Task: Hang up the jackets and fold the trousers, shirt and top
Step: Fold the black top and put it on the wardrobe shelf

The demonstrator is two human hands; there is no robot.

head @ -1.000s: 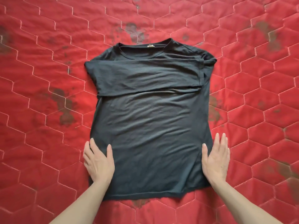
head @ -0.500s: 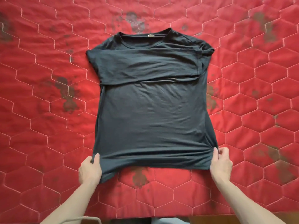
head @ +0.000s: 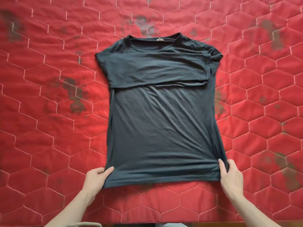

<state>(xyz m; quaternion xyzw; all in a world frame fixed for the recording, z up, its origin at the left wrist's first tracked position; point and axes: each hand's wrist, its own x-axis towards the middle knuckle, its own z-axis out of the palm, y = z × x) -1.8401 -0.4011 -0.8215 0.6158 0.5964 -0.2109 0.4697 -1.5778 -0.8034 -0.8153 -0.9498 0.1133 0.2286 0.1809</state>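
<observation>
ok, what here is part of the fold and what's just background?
In the job:
- dark top, sleeves folded across the chest
- left hand, gripping the bottom left corner of the hem
- right hand, gripping the bottom right corner

Just there:
- red quilted cover under the top, with dark blotches

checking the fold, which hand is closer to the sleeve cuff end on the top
Right. The right hand pinches the hem corner below the cuff; the left hand grips the opposite corner.
</observation>
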